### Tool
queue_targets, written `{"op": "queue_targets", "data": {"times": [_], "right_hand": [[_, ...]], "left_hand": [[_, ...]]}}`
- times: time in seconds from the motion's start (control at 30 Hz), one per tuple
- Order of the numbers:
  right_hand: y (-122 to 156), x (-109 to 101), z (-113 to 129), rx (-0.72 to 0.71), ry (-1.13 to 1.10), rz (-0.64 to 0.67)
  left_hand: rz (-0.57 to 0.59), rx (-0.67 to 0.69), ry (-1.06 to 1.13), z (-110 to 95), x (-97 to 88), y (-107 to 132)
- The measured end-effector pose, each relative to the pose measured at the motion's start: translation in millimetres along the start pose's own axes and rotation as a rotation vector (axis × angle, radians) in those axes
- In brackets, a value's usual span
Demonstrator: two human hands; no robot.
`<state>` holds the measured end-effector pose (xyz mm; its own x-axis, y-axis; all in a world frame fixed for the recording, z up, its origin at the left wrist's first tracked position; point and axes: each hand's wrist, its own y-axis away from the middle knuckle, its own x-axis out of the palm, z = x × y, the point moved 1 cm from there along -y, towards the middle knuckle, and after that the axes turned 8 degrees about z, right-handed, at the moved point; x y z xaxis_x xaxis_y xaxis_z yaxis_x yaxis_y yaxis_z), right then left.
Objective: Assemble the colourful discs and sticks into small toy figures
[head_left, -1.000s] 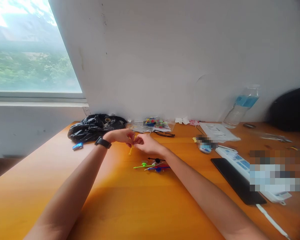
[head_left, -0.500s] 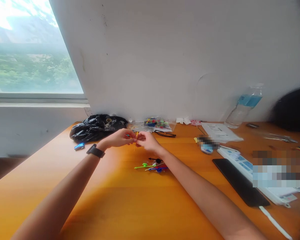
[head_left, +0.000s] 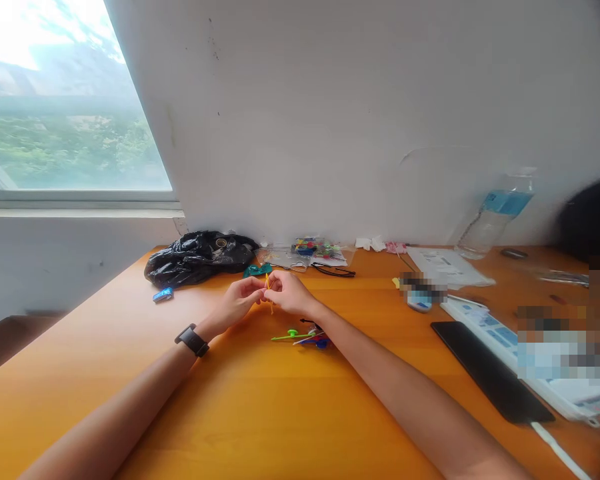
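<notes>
No lettering, brand or number can be read on any thing here.
Beyond the phone (head_left: 493, 372), the bottle (head_left: 473, 233) wears a blue label (head_left: 507, 203), its markings too blurred to make out. Also beyond the phone, toward its left, the white sheet (head_left: 447, 265) shows faint grey print, too small to read. Just to the right of the phone, the white strip (head_left: 500, 347) carries blue panels (head_left: 505, 333), any wording on them lost to blur. Well to the left of the phone, the blue packet (head_left: 163, 295) has pale marks that cannot be deciphered.
</notes>
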<state>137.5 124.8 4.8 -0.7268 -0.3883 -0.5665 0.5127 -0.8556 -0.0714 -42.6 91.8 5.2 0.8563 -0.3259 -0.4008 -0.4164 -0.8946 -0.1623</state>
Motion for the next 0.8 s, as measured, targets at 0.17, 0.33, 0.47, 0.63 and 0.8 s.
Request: {"op": "queue_targets", "data": {"times": [0.17, 0.33, 0.47, 0.63, 0.8], "right_hand": [[-1.2, 3.2, 2.2, -0.032, 0.087, -0.006], [0.2, -2.8, 2.4, -0.019, 0.187, 0.068], [0.7, -14.6, -6.6, 0.069, 0.269, 0.174], [7.0, -51.5, -0.8, 0.077, 0.35, 0.197], [21.6, -89.1, 15.9, 0.16, 0.472, 0.637]], "left_hand": [[0.012, 0.043, 0.049, 5.1, 2.0, -1.8], [-0.003, -0.006, 0.059, 5.2, -4.9, 0.6], [0.047, -0.054, -0.021, 13.5, -15.1, 4.1], [0.022, 0.0, -0.203, 29.3, -23.6, 5.8], [-0.004, 0.057, -0.243, 39.9, -22.3, 3.5]]}}
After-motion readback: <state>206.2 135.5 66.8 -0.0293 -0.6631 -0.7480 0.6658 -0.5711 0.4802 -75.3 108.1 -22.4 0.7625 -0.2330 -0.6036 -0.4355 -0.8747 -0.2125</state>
